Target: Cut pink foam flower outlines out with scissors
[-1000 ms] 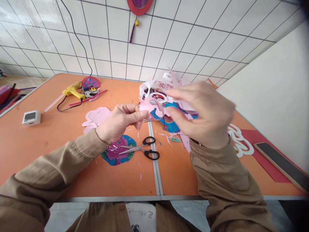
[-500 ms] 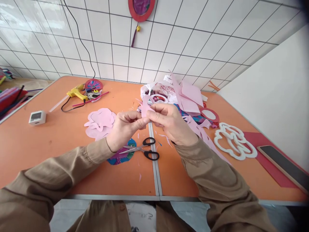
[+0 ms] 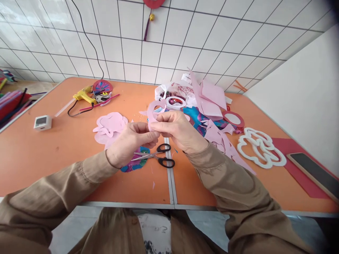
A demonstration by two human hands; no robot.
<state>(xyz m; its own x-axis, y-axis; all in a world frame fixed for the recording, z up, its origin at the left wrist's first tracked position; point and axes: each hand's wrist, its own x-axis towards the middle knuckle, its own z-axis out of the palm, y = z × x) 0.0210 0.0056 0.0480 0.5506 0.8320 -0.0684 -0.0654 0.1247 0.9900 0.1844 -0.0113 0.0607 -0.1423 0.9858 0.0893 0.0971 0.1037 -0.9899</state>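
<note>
Between both hands I hold a pink cut-out point(image 3: 151, 110) with a curved, ring-like upper part, raised over the table. My left hand point(image 3: 129, 143) pinches its lower end, and the fingertips of my right hand point(image 3: 181, 131) are closed on it from the other side. Black-handled scissors point(image 3: 164, 162) lie below the hands with their blades apart, resting over a blue and purple patterned piece point(image 3: 129, 167). Left of my left hand is a small pile of pink cut-out shapes point(image 3: 112, 123), partly hidden by the wrist.
A yellow glue gun point(image 3: 84, 95) and a small white box point(image 3: 42, 122) are at the left. Pink offcuts point(image 3: 219, 139), folded pink sheets point(image 3: 213, 97) and a plastic bag point(image 3: 182, 91) crowd the back right. White cloud-shaped frames point(image 3: 261, 148) lie near a dark phone-like slab point(image 3: 314, 173).
My view has tilted down slightly. The pink cut-out has turned and shifted a little left, so its curved opening shows more; both hands keep their grip.
</note>
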